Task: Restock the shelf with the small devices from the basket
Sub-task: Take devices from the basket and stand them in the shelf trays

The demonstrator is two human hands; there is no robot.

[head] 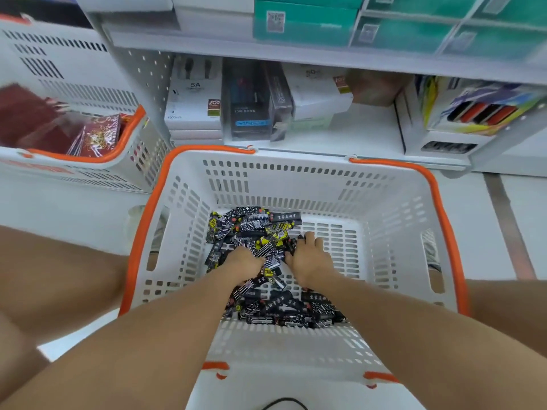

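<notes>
**Hands deep in the basket of devices**

Hands meet at the middle of the pile, both reaching down into the white basket (pixel 296 176) with the orange rim. The left hand (pixel 246 261) has its fingers curled down into the small black-and-yellow packaged devices (pixel 257 229), gripping some of them. The right hand (pixel 309 255), just beside it, curls its fingers over the packets too, closing on a few at its fingertips.

The devices lie heaped on the basket floor, spreading beyond the hands toward the far wall and back beneath the wrists toward the near wall. To the right of the right hand the slotted floor shows bare.

Past the basket's far rim stands the white shelf (pixel 340 137), holding a white 5A box (pixel 194 99), dark boxed goods (pixel 251 102) beside it and more white boxes further right. Teal boxes (pixel 305 22) sit on the level above. Off to the left of the left arm, a second basket (pixel 130 134) carries red packets (pixel 97 134).
</notes>
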